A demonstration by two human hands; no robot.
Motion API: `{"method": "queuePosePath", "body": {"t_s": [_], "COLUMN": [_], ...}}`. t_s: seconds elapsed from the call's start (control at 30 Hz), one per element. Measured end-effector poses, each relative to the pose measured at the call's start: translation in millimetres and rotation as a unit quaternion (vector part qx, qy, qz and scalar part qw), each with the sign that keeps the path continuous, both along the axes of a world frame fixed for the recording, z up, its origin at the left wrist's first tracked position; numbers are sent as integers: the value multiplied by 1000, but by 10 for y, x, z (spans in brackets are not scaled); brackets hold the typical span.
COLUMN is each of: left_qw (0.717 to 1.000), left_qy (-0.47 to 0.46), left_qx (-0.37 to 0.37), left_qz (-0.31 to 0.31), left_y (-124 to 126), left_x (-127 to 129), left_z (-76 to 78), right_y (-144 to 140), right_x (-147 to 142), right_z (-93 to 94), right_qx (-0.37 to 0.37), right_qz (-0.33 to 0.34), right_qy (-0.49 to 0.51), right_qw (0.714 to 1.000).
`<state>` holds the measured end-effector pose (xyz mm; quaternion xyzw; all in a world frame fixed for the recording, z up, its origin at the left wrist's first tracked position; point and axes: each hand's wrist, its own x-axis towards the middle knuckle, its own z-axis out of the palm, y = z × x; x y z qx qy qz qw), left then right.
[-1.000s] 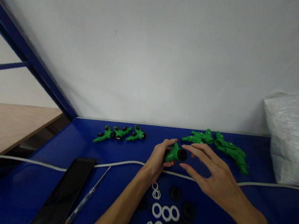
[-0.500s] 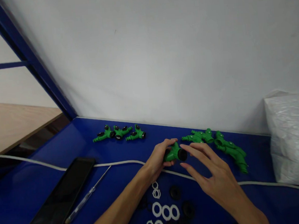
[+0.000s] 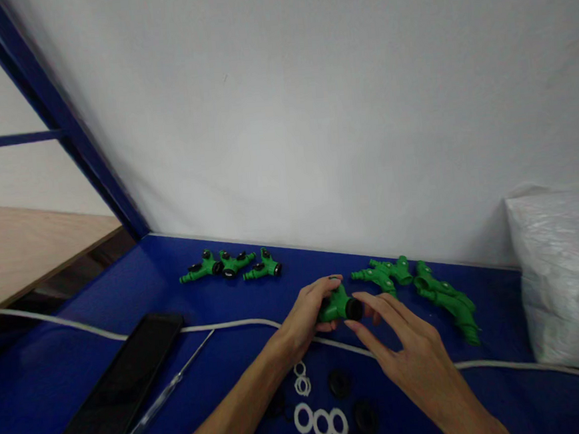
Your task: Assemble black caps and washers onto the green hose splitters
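My left hand (image 3: 310,312) grips a green plastic hose connector (image 3: 335,305) above the blue table (image 3: 61,375). A black ring (image 3: 354,310) sits on the connector's open end. My right hand (image 3: 411,358) has its fingers spread, and their tips touch that black ring. Below my hands lie several white rings (image 3: 318,422) and black rings (image 3: 340,381) on the table.
Three green connectors with black parts (image 3: 230,264) lie at the back left, more green ones (image 3: 425,290) at the back right. A white cable (image 3: 218,327) crosses the table. A dark phone (image 3: 110,395) and a screwdriver (image 3: 168,394) lie at left, a white plastic bag (image 3: 565,275) at right.
My right hand's fingertips have moved in onto the black ring on the connector. The view has tipped slightly, so everything sits a little lower.
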<state>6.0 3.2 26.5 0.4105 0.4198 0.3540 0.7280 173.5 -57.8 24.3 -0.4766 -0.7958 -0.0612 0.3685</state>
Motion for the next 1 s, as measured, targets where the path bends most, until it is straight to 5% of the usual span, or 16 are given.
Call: {"method": "queuePosePath", "body": {"t_s": [0.17,0.53,0.73,1.0], "left_qw": [1000,999,998,980], "left_qy": [-3,17,-39,-80], "left_qx": [-2,35,0,-67], "left_qz": [2,19,53,167], "left_y": [-8,-32,-99,-484], "left_x": [-2,16,33,43], "left_z": [31,77,147,120], "right_y": [6,-32,-56,-102], "right_x": [-5,-53,-25,-61], "right_z": [4,-5,90,118], "right_qx": [-13,-27,-37,-98], "right_qz": [46,3,72,62], "right_qy": [3,66,74,121], "right_qw": [999,997,994,986]}}
